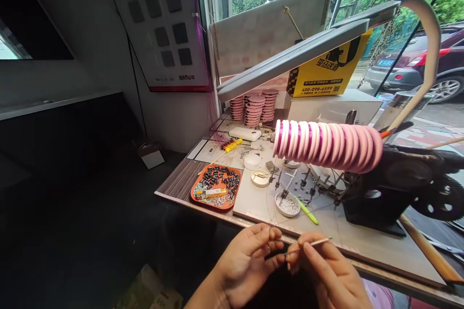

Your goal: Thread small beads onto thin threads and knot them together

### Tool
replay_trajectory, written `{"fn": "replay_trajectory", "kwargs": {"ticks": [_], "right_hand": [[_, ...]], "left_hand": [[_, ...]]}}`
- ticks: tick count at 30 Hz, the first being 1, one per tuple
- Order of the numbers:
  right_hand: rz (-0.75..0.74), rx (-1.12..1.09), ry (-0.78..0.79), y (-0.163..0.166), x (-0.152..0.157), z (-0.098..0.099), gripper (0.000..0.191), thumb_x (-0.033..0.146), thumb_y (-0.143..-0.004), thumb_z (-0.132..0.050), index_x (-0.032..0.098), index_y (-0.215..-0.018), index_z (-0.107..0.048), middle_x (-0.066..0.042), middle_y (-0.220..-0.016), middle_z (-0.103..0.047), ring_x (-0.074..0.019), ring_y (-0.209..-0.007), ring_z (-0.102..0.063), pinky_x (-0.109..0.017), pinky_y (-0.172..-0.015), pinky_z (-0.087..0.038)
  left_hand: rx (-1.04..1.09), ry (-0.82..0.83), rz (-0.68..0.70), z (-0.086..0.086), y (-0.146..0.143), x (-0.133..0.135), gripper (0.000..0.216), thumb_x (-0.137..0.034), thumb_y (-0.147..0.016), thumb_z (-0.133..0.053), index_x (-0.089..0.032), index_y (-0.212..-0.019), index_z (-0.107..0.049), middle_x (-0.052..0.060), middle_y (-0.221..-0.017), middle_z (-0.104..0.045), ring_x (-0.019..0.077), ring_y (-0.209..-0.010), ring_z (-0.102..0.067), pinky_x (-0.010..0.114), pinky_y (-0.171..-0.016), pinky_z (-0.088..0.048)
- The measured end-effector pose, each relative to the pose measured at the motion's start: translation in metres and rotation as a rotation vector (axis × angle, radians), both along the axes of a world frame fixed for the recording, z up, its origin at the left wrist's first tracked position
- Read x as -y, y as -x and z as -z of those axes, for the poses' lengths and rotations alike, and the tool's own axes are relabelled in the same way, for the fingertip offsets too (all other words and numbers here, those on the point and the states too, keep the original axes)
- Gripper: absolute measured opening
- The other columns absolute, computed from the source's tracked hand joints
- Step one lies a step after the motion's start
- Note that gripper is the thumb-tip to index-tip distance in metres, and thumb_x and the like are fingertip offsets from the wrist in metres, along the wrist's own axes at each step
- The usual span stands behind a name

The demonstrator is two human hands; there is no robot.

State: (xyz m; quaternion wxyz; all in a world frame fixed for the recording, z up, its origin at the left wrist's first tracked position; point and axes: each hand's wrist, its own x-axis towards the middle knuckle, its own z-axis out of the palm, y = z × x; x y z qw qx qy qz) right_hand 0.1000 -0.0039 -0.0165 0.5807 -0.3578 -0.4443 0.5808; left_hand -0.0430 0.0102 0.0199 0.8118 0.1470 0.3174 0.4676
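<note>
Near the table's front edge, my left hand point(250, 260) pinches a fine thread-like line point(272, 218) between thumb and forefinger; something small in those fingers is too tiny to make out. Close on its right, my right hand point(322, 270) is closed on a thin pale stick with a dark tip point(319, 241), whose other end points toward my left hand. Beyond both hands are a round white dish point(279, 210) of small bits and a yellow-green pen-like tool point(308, 212).
An orange tray point(193, 198) holds small black parts. A row of pink spools point(326, 145) with purple line sits on a dark winding machine point(384, 188). Stacked pink spools point(254, 111) stand behind. A grey lamp point(293, 58) overhangs the table. Scissors point(442, 246) lie at right.
</note>
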Motion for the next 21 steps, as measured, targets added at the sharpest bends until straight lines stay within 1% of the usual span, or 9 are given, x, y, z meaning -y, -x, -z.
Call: {"fn": "replay_trajectory", "kwargs": {"ticks": [2, 5, 7, 10, 14, 18, 20, 21], "right_hand": [[-0.028, -0.112, 0.102, 0.000, -0.005, 0.004, 0.019, 0.039, -0.079, -0.066, 0.023, -0.088, -0.061, 0.000, -0.073, -0.066, -0.0152, -0.065, -0.063, -0.022, -0.063, -0.053], [-0.019, -0.115, 0.142, 0.001, -0.006, 0.012, 0.018, 0.037, -0.077, -0.069, 0.021, -0.085, -0.064, -0.001, -0.078, -0.067, -0.0164, -0.074, -0.064, -0.023, -0.069, -0.051], [-0.002, -0.088, 0.134, 0.002, -0.006, 0.015, 0.017, 0.035, -0.076, -0.070, 0.020, -0.084, -0.066, -0.002, -0.080, -0.067, -0.0168, -0.077, -0.064, -0.022, -0.073, -0.050], [-0.001, -0.082, 0.133, 0.002, -0.005, 0.015, 0.017, 0.035, -0.075, -0.071, 0.021, -0.084, -0.068, -0.002, -0.079, -0.068, -0.0171, -0.076, -0.064, -0.022, -0.072, -0.051], [0.022, -0.104, 0.138, 0.005, -0.004, 0.008, 0.018, 0.036, -0.072, -0.073, 0.021, -0.080, -0.069, -0.002, -0.077, -0.068, -0.0165, -0.075, -0.064, -0.021, -0.072, -0.050], [0.110, -0.122, 0.138, 0.015, -0.001, 0.000, 0.018, 0.038, -0.070, -0.074, 0.023, -0.078, -0.069, 0.001, -0.073, -0.068, -0.0130, -0.071, -0.064, -0.014, -0.067, -0.049], [0.169, -0.078, 0.083, 0.022, 0.002, 0.000, 0.014, 0.038, -0.073, -0.072, 0.026, -0.078, -0.068, 0.003, -0.074, -0.067, -0.0112, -0.070, -0.064, -0.012, -0.065, -0.048], [0.191, -0.018, 0.018, 0.025, 0.004, 0.001, 0.011, 0.038, -0.075, -0.070, 0.027, -0.079, -0.068, 0.003, -0.075, -0.067, -0.0112, -0.071, -0.063, -0.013, -0.066, -0.048]], "left_hand": [[0.085, 0.020, -0.013, 0.002, -0.005, 0.004, 0.020, -0.025, -0.065, -0.077, -0.008, -0.072, -0.070, 0.007, -0.076, -0.069, 0.0155, -0.074, -0.063, 0.030, -0.079, -0.046], [0.147, 0.030, -0.047, 0.004, -0.010, 0.006, 0.016, -0.023, -0.066, -0.077, -0.008, -0.067, -0.070, 0.006, -0.075, -0.070, 0.0134, -0.071, -0.063, 0.027, -0.077, -0.046], [0.161, 0.036, -0.064, 0.005, -0.012, 0.006, 0.015, -0.022, -0.066, -0.077, -0.008, -0.066, -0.070, 0.005, -0.074, -0.071, 0.0122, -0.069, -0.063, 0.025, -0.073, -0.047], [0.160, 0.054, -0.082, 0.006, -0.015, 0.005, 0.015, -0.021, -0.064, -0.078, -0.008, -0.066, -0.070, 0.005, -0.075, -0.071, 0.0123, -0.068, -0.063, 0.025, -0.071, -0.047], [0.152, 0.046, -0.086, 0.005, -0.015, 0.004, 0.016, -0.021, -0.065, -0.077, -0.008, -0.068, -0.070, 0.005, -0.073, -0.071, 0.0126, -0.068, -0.063, 0.025, -0.072, -0.047], [0.156, 0.037, -0.088, 0.005, -0.013, 0.003, 0.015, -0.021, -0.065, -0.077, -0.008, -0.068, -0.071, 0.006, -0.073, -0.071, 0.0125, -0.067, -0.063, 0.024, -0.070, -0.047], [0.160, 0.037, -0.100, 0.008, -0.013, 0.004, 0.013, -0.020, -0.065, -0.077, -0.008, -0.067, -0.071, 0.006, -0.073, -0.071, 0.0122, -0.066, -0.062, 0.023, -0.067, -0.047], [0.172, 0.045, -0.108, 0.011, -0.014, 0.005, 0.013, -0.020, -0.066, -0.076, -0.008, -0.068, -0.071, 0.006, -0.073, -0.071, 0.0120, -0.066, -0.062, 0.023, -0.067, -0.047]]}}
